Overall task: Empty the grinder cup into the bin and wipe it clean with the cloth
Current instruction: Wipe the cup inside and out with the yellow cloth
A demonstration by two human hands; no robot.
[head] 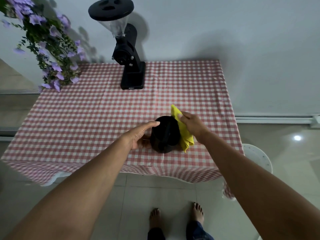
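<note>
We have the black plastic grinder cup (pixel 164 134) near the front edge of the bench (pixel 86 118), which is covered in a red-and-white checked cloth, and the cup seems tipped with its mouth turned away from us. Our left hand (pixel 140 135) cups its left side, thumb up by the rim and fingers wrapped round the wall, so the cup cannot roll or slide while we rub it. Our right hand (pixel 192 125) presses the yellow wiping cloth (pixel 184 134) against the cup's right side, fingers closed over the cloth near the rim while its loose end hangs down to the bench. We judge this to be the wiping step; whether the cup is already emptied we cannot tell, since its inside is hidden.

The black electric coffee grinder (pixel 128 49) with its clear hopper stands well apart at the back of the bench, and purple flowers (pixel 52 49) trail over the back left corner. Nothing crowds our hands. No bin is clearly in view; a white rounded thing (pixel 259 158) sits beyond the right corner.
</note>
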